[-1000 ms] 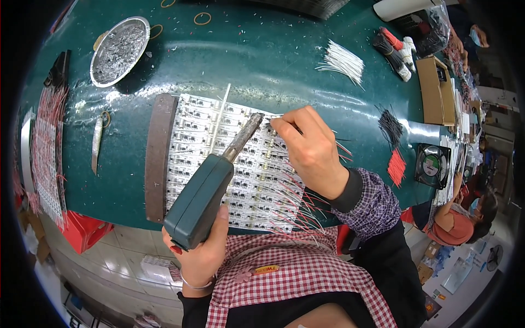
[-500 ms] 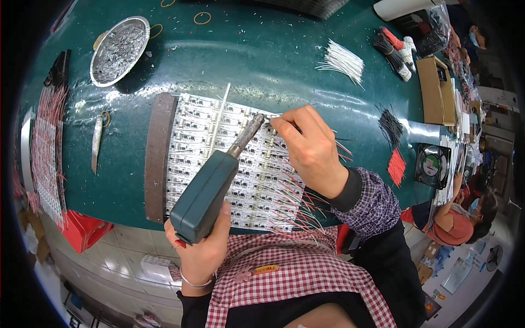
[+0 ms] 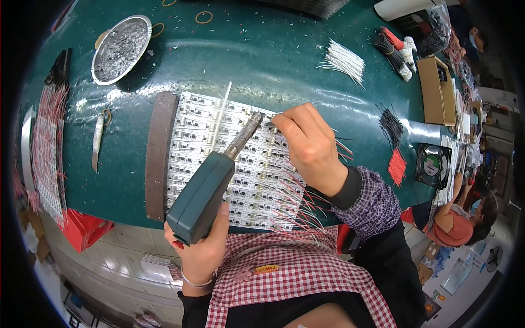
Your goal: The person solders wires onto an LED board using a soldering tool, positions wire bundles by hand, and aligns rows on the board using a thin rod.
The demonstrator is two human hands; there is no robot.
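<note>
Green table (image 3: 262,54) bearing white circuit boards (image 3: 252,170), brown bar (image 3: 159,158), metal bowl (image 3: 107,82); white wires (image 3: 344,62), cardboard box (image 3: 431,93)

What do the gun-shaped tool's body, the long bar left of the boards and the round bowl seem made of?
Tool body: probably hard plastic; smooth dark green with a seam-like line. Bar: perhaps metal; dull brown, worn-looking, though unclear. Bowl: likely thin metal, judging by its bright silvery rim.

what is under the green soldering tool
Beneath the tool are white circuit boards and part of the left hand; the board areas directly behind its body are hidden.
</note>
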